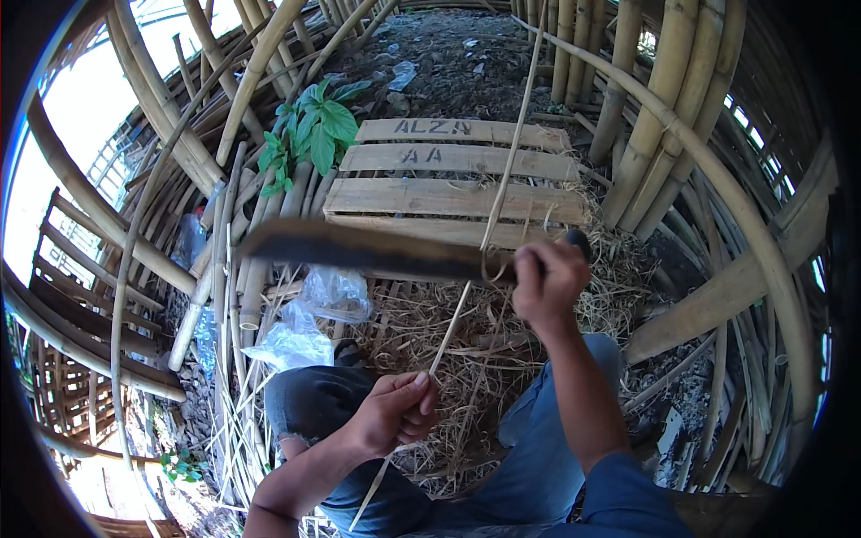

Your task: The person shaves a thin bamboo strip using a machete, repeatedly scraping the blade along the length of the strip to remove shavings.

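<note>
My right hand (547,280) grips the handle of a long dark knife (359,249) whose blade points left, blurred by motion. Its edge meets a thin bamboo strip (504,175) that runs from the upper right down toward me. My left hand (395,408) pinches the lower part of that strip above my left knee. A curl of shaving hangs at the blade near the handle. Both my legs, in blue jeans, are below the hands.
A wooden pallet (453,184) lies ahead on dirt ground. Thick bamboo poles (646,134) lean at right and left. A green leafy plant (309,130) grows by the pallet. Clear plastic bags (309,327) and heaped shavings (466,341) lie near my knees.
</note>
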`<state>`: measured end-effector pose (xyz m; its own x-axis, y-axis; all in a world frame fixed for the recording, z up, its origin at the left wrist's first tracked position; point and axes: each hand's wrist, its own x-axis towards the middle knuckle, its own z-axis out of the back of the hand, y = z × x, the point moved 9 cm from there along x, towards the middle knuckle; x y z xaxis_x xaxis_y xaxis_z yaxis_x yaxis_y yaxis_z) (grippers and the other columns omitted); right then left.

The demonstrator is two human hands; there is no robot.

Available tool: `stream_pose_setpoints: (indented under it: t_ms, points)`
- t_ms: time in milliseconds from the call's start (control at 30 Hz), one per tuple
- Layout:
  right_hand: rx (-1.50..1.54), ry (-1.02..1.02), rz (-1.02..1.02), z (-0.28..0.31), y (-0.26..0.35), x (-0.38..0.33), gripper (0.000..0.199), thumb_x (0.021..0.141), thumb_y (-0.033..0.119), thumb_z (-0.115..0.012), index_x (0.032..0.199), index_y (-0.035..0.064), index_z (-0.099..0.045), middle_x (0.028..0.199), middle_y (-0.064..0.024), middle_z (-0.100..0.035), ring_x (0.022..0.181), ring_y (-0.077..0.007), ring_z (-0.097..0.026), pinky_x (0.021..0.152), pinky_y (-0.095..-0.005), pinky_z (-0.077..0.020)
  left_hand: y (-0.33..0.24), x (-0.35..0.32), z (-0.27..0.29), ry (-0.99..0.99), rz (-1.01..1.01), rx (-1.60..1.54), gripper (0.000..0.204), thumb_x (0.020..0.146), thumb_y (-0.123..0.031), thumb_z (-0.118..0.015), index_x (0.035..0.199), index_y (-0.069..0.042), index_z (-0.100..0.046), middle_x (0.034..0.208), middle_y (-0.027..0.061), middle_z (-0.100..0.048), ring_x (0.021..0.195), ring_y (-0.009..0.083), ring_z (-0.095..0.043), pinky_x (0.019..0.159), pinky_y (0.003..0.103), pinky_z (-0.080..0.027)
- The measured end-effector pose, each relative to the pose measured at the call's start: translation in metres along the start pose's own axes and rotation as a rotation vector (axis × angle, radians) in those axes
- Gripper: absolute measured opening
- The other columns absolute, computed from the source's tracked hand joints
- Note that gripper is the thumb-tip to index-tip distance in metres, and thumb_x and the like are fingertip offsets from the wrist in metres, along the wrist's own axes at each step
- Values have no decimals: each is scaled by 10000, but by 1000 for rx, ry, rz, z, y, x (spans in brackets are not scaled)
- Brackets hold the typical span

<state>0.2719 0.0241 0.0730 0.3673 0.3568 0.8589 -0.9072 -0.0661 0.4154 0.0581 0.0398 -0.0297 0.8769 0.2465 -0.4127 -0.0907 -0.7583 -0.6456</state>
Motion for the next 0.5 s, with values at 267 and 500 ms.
stream_pose_setpoints:
  t_ms: [267, 500]
  points:
    - [-83, -60, 36, 13, 8, -3, 167, 738, 169, -573, 594, 85, -589, 524, -65, -558, 471, -236, -517, 514, -346, -383, 4, 2, -2, -17, 13, 56, 391, 1011, -334, -366, 727, -77, -443, 555, -52, -251, 465, 61, -219, 403, 232, -161]
    - [5, -45, -26, 21, -25, 4, 145, 731, 117, -562, 602, 58, -589, 534, -81, -533, 491, -222, -507, 497, -342, -351, 5, -7, -7, 13, 27, 79, 395, 1014, -327, -357, 728, -70, -445, 551, -51, -248, 466, 61, -219, 408, 234, -164]
